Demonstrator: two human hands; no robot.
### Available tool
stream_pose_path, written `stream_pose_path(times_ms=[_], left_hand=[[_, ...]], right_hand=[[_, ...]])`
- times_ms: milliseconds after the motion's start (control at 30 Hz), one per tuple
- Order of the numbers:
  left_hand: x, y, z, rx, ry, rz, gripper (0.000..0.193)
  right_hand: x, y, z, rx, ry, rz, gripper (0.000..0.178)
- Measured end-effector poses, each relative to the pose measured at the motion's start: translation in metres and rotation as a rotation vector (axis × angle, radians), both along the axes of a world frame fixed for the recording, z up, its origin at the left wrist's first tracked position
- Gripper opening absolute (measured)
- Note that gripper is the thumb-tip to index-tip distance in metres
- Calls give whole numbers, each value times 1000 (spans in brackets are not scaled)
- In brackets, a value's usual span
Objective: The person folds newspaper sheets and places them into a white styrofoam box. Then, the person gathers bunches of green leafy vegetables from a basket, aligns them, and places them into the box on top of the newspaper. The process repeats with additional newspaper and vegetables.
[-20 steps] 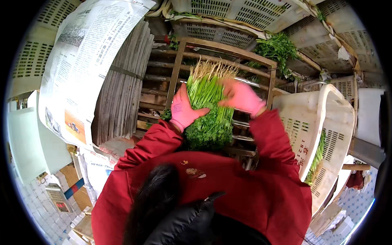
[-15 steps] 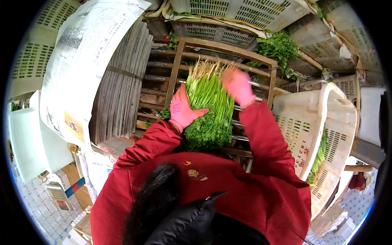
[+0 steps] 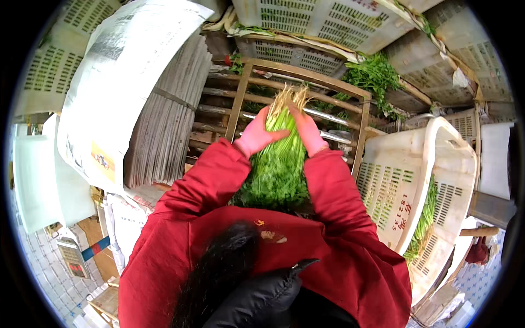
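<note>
A thick bunch of coriander lies on a metal rack in front of me. Its pale roots point away from me and its leafy tops lie toward my chest. My left hand, in a pink glove, is wrapped round the left side of the stems. On the opposite side, my right hand, also gloved in pink, presses against the stems just below the roots. Between them the stems are squeezed into a narrow bundle. Some fingers are hidden behind the stems.
To the left stands a strapped stack of newspapers under a loose curling sheet. A white plastic crate with greens inside is at the right. More crates line the back, with loose leafy greens beside them.
My right hand has come down from the roots and in against the stems. My left hand has shifted up and right. The spread-out stems and roots are now gathered into a tighter bundle.
</note>
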State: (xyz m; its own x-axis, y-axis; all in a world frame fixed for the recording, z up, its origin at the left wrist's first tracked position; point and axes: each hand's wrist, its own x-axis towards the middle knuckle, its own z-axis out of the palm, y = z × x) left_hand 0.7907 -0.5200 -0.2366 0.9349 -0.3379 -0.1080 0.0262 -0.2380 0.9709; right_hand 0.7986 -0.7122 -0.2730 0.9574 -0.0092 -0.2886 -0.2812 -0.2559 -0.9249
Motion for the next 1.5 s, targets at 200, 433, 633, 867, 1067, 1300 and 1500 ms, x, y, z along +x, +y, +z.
stream_pose_path(times_ms=[200,433,633,867,1067,1300,1500], left_hand=[[-51,20,84,52,-353,-261,102],[-91,24,61,8,-148,258,95],[-94,23,56,204,-480,109,75],[-97,34,49,-88,-377,-1,71],[-78,126,51,-305,-102,441,61],[-151,45,6,-560,158,112,46],[-142,38,18,-683,257,-71,58]], right_hand=[[-33,2,124,445,-3,293,52],[-75,26,182,153,-22,419,56],[-59,58,178,27,95,262,70],[-74,61,153,-103,-34,342,24],[-57,-21,232,-752,-558,302,4],[6,-159,154,-887,-824,-381,28],[6,-86,289,-823,-967,-471,18]])
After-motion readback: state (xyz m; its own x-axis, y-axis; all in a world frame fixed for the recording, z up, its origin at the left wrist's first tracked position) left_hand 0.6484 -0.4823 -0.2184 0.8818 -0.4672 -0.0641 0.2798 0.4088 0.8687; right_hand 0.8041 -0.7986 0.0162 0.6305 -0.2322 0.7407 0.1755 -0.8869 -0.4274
